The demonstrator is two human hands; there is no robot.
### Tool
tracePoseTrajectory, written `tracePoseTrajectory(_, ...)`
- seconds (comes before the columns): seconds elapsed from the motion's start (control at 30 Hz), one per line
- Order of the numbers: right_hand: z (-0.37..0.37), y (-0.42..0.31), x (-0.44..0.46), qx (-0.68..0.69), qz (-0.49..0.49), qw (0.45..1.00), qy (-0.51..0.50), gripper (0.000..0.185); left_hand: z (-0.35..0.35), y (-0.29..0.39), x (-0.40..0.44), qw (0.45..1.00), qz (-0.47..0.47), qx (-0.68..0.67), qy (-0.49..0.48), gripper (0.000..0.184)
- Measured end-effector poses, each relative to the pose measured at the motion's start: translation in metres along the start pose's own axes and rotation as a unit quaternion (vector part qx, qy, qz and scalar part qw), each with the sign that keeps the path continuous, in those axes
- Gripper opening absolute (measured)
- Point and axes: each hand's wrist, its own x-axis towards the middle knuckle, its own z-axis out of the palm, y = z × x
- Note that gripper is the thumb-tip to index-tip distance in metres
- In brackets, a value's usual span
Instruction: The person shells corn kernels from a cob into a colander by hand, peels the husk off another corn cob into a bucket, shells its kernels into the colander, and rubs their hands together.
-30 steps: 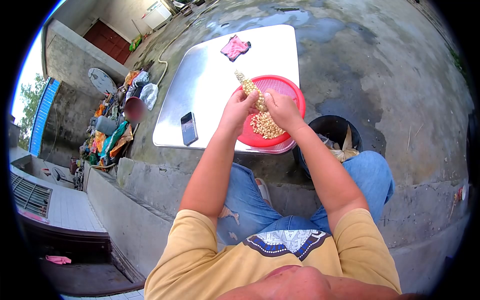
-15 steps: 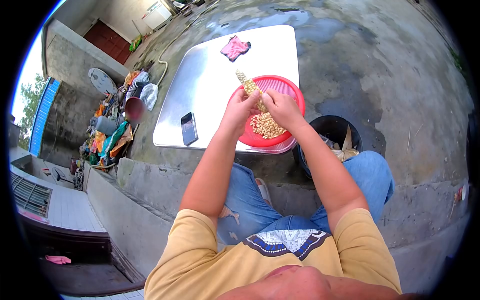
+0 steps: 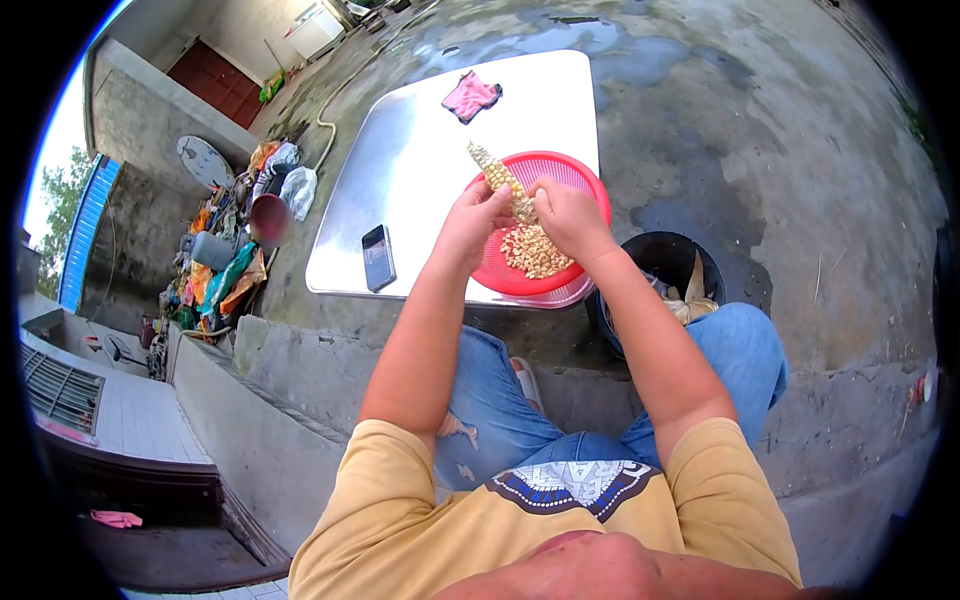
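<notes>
An ear of corn [image 3: 497, 173], partly stripped of kernels, is held tilted over a red plastic basket [image 3: 590, 180]. My left hand [image 3: 480, 222] is closed around its left side, toward the lower end. On the other side my right hand [image 3: 568, 215] grips the lower end, its thumb pressed on the cob. Below both hands, a heap of loose pale kernels [image 3: 535, 253] lies in the basket. The fingertips of my right hand are partly hidden behind the cob and the hand itself.
The basket stands on a shiny metal table [image 3: 400, 150], near its front right corner. A phone [image 3: 378, 258] and a pink cloth [image 3: 471, 97] lie on it. Beside my right knee is a black bucket [image 3: 655, 245] with husks. Piled clutter [image 3: 215, 250] lies at the left.
The ear of corn has shifted slightly left and turned a little in my hands. My left hand has moved slightly left and down; my right hand stays nearly in place.
</notes>
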Motion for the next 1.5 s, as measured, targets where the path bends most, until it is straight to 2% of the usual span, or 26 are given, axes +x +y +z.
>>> tracePoseTrajectory(0.07, 0.001, 0.006, 0.004, -0.014, -0.041, 0.999, 0.024, 0.032, -0.002, -0.001, 0.001, 1.000, 0.006, 0.006, 0.000, 0.037)
tracePoseTrajectory(0.17, -0.004, 0.004, 0.005, 0.062, -0.031, 0.997, 0.029, 0.032, 0.001, 0.001, -0.001, 1.000, 0.014, 0.010, -0.002, 0.039)
tracePoseTrajectory(0.27, -0.003, -0.001, 0.005, 0.096, -0.034, 0.995, 0.017, 0.033, 0.004, 0.002, -0.003, 1.000, 0.017, 0.002, -0.008, 0.040)
tracePoseTrajectory(0.37, -0.008, -0.010, 0.003, 0.115, 0.002, 0.993, -0.015, 0.032, 0.009, 0.005, -0.007, 1.000, 0.013, -0.014, -0.023, 0.040)
tracePoseTrajectory(0.67, 0.014, 0.000, -0.002, -0.007, -0.053, 0.998, 0.042, 0.020, 0.008, -0.003, -0.006, 0.999, -0.004, -0.042, -0.035, 0.037)
tracePoseTrajectory(0.87, 0.014, 0.005, -0.002, 0.063, -0.005, 0.997, 0.037, 0.021, 0.006, -0.003, -0.003, 0.998, -0.009, -0.051, -0.042, 0.039)
tracePoseTrajectory(0.97, 0.006, 0.002, 0.003, 0.179, 0.029, 0.983, 0.008, 0.022, 0.005, 0.000, -0.004, 0.998, -0.009, -0.046, -0.038, 0.040)
tracePoseTrajectory(1.07, 0.003, 0.000, 0.004, 0.166, 0.009, 0.986, -0.016, 0.026, 0.004, 0.000, -0.004, 0.998, -0.011, -0.043, -0.038, 0.040)
tracePoseTrajectory(1.17, 0.009, 0.010, 0.005, 0.153, 0.000, 0.988, 0.008, 0.027, 0.003, 0.000, -0.004, 0.998, -0.016, -0.047, -0.044, 0.040)
tracePoseTrajectory(1.37, -0.001, -0.003, 0.005, 0.196, 0.042, 0.980, 0.000, 0.031, 0.003, 0.004, -0.007, 0.996, -0.026, -0.044, -0.071, 0.041)
tracePoseTrajectory(1.5, 0.000, -0.005, 0.003, 0.160, 0.015, 0.987, 0.000, 0.030, 0.007, 0.006, -0.009, 0.996, -0.029, -0.035, -0.072, 0.041)
